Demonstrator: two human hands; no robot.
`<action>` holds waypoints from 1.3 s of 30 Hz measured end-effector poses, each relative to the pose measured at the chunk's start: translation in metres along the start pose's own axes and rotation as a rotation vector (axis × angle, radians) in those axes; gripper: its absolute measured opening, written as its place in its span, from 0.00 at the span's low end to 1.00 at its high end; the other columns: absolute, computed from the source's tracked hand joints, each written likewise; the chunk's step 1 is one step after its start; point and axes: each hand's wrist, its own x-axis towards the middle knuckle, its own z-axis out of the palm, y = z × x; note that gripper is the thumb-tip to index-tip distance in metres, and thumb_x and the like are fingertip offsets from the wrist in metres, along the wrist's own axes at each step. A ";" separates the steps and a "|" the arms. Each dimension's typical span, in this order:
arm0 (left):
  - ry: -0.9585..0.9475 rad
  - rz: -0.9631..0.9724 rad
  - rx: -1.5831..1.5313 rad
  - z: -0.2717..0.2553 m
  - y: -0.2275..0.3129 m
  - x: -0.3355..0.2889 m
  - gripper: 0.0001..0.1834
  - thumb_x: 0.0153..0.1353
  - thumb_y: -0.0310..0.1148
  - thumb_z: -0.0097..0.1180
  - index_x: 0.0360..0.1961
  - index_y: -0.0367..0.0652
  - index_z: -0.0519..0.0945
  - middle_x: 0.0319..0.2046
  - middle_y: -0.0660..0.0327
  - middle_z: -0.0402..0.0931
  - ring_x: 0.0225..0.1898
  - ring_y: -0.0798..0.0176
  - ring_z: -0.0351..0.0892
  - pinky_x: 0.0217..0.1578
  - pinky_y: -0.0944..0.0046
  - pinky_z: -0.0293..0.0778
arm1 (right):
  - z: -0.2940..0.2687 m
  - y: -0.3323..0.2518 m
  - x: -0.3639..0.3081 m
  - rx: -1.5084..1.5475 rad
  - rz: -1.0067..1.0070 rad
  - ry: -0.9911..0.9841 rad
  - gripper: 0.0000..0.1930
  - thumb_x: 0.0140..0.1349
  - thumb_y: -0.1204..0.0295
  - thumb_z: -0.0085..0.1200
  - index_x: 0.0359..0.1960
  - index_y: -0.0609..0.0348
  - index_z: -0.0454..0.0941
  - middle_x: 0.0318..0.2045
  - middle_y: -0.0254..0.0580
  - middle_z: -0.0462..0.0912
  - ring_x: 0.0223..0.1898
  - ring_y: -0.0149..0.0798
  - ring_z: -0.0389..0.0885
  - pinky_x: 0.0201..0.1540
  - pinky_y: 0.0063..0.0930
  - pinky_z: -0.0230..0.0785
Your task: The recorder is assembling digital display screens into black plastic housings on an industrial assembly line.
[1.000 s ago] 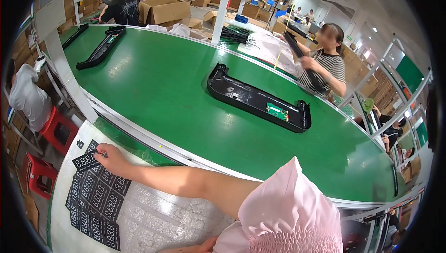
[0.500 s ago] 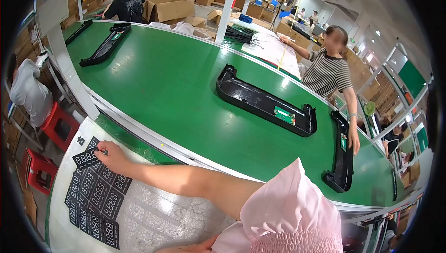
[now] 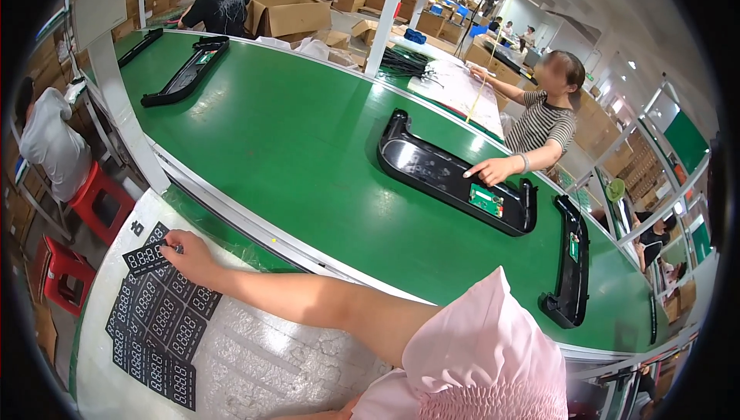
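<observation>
Display panel (image 3: 145,259) pinched in right grip (image 3: 189,258), overlapping others. Progress: one in hand; other panels (image 3: 158,316) unheld, just beside grip on bench (image 3: 92,383). Left grip out of view.

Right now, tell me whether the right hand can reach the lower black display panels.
Probably yes: the right hand is close to the lower black display panels, with nothing visible between, though it holds another panel.

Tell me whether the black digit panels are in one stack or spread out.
Spread out: the black digit panels lie across part of the white tabletop, many faces showing.
</observation>
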 end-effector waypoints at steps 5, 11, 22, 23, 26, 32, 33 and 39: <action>0.091 0.046 -0.098 0.001 -0.007 0.002 0.33 0.68 0.41 0.45 0.67 0.34 0.52 0.64 0.50 0.58 0.63 0.60 0.59 0.62 0.62 0.56 | -0.004 0.003 0.002 -0.023 -0.007 0.016 0.12 0.57 0.66 0.55 0.29 0.64 0.71 0.25 0.42 0.76 0.31 0.36 0.72 0.38 0.30 0.65; 0.363 0.219 -0.127 0.010 -0.006 0.008 0.33 0.69 0.41 0.45 0.68 0.36 0.51 0.67 0.49 0.52 0.67 0.54 0.54 0.64 0.58 0.52 | -0.005 -0.004 -0.001 0.017 0.015 -0.015 0.12 0.57 0.67 0.54 0.29 0.64 0.70 0.24 0.41 0.74 0.30 0.34 0.69 0.36 0.30 0.63; 0.325 0.522 0.518 0.025 -0.041 0.024 0.41 0.68 0.54 0.34 0.70 0.35 0.41 0.70 0.41 0.25 0.72 0.45 0.21 0.67 0.44 0.28 | -0.007 -0.004 -0.001 -0.030 -0.004 -0.015 0.13 0.57 0.66 0.54 0.30 0.66 0.73 0.25 0.42 0.76 0.29 0.33 0.71 0.36 0.28 0.65; 0.307 0.543 0.471 0.025 -0.041 0.024 0.41 0.68 0.55 0.34 0.70 0.36 0.40 0.70 0.42 0.24 0.72 0.45 0.20 0.67 0.44 0.26 | -0.007 -0.004 0.000 -0.027 -0.004 -0.019 0.13 0.57 0.66 0.54 0.30 0.66 0.73 0.25 0.42 0.76 0.29 0.33 0.71 0.36 0.28 0.65; 0.269 0.585 0.375 0.027 -0.020 0.020 0.42 0.67 0.57 0.32 0.71 0.39 0.39 0.71 0.45 0.21 0.72 0.46 0.17 0.66 0.43 0.21 | -0.007 -0.002 0.000 -0.016 0.006 -0.031 0.13 0.57 0.66 0.55 0.30 0.67 0.73 0.25 0.42 0.77 0.29 0.32 0.72 0.36 0.27 0.65; 0.337 0.527 0.153 0.032 -0.008 0.019 0.42 0.67 0.59 0.29 0.71 0.39 0.41 0.71 0.44 0.23 0.72 0.47 0.19 0.66 0.44 0.22 | -0.007 -0.004 -0.001 0.009 0.011 -0.027 0.13 0.57 0.66 0.55 0.30 0.67 0.74 0.26 0.41 0.78 0.30 0.31 0.72 0.36 0.27 0.66; 0.360 0.534 0.329 0.031 -0.053 0.031 0.42 0.67 0.60 0.29 0.71 0.39 0.42 0.71 0.44 0.23 0.72 0.46 0.20 0.66 0.43 0.23 | -0.004 -0.004 -0.001 0.012 0.012 -0.034 0.13 0.57 0.66 0.55 0.31 0.67 0.74 0.26 0.41 0.78 0.30 0.31 0.73 0.36 0.27 0.66; 0.388 0.513 0.436 0.030 -0.050 0.030 0.41 0.67 0.59 0.30 0.71 0.41 0.45 0.71 0.44 0.27 0.72 0.44 0.25 0.66 0.42 0.27 | -0.009 -0.002 0.000 -0.014 0.033 -0.033 0.13 0.57 0.66 0.55 0.31 0.67 0.75 0.26 0.41 0.78 0.31 0.31 0.73 0.37 0.27 0.66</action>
